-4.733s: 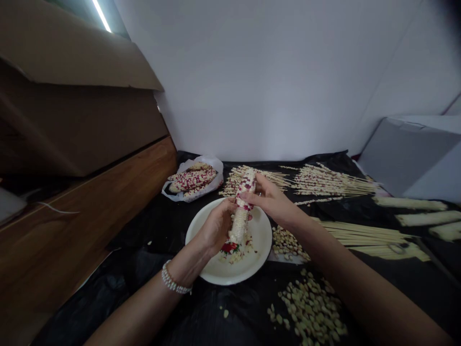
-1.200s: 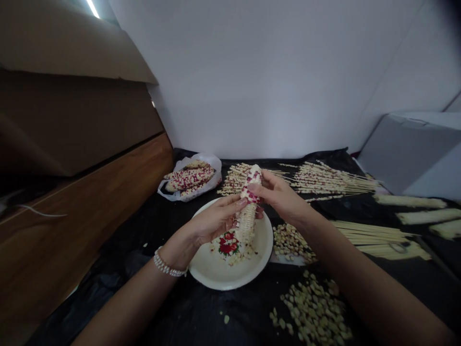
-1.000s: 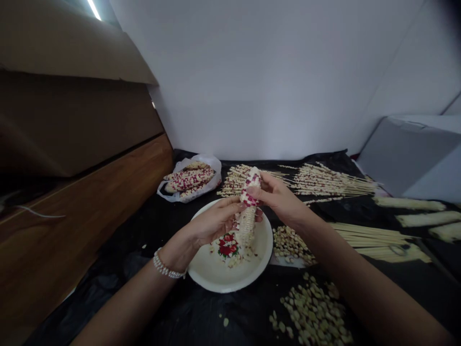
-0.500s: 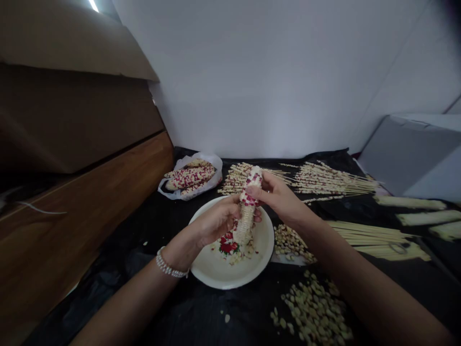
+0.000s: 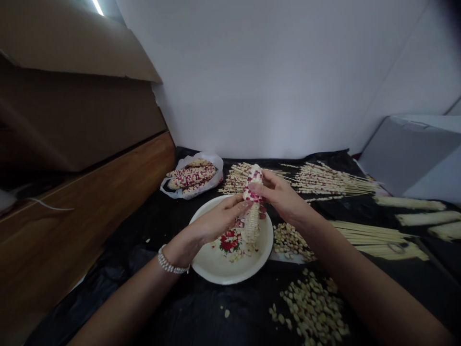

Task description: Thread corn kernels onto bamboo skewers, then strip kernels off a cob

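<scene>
R hand (image 5: 279, 198) curled round top of speckled corn cob (image 5: 252, 223), firm hold. L hand (image 5: 216, 225) half open, fingers (image 5: 236, 205) laid on cob's middle; can't tell if gripping. Cob tilts over centre of white plate (image 5: 216, 269). Working it there is good: loose kernels land on plate, not black plastic sheet (image 5: 201, 312). Rel. to plate: kernel pile (image 5: 288, 240) just right, more kernels (image 5: 309, 307) lower right, plastic bag (image 5: 192, 177) w/ cobs behind, kernel-threaded skewers (image 5: 324, 180) behind right.
</scene>
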Demonstrator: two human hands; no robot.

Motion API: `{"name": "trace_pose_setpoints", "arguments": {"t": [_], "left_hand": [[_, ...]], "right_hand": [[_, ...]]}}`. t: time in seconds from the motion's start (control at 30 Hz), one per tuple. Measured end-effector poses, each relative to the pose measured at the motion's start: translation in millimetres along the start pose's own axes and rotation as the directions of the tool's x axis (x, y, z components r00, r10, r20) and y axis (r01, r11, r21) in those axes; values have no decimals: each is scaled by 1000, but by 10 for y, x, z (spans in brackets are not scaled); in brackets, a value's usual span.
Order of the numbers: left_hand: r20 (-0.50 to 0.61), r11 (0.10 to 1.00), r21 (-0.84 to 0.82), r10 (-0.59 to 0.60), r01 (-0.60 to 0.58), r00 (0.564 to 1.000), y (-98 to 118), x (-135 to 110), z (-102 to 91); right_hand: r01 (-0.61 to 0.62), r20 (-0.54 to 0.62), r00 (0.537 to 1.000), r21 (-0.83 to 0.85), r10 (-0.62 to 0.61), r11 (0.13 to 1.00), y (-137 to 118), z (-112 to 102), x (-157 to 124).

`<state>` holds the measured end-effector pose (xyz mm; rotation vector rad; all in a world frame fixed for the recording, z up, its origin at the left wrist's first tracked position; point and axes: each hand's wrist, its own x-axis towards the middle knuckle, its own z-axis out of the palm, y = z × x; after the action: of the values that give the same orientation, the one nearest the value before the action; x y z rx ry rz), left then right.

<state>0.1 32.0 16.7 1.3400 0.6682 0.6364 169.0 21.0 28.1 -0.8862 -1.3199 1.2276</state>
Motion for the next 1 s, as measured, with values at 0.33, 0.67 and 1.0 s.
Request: {"name": "trace_pose_setpoints", "arguments": {"t": [0.33,0.67,1.0], "left_hand": [[62,984,-158,-69,78,996,57,-11,10],[-10,990,-128,-61,59,998,42,-24,21],[-79,996,-78,-50,43,996,28,-17,81]], "right_hand": [[-24,11,1000,-39,25,999,36,21,-1],[-44,82,996,32,41,999,86,33,-2],[-58,79,995,20,57,998,57,88,-36]]}}
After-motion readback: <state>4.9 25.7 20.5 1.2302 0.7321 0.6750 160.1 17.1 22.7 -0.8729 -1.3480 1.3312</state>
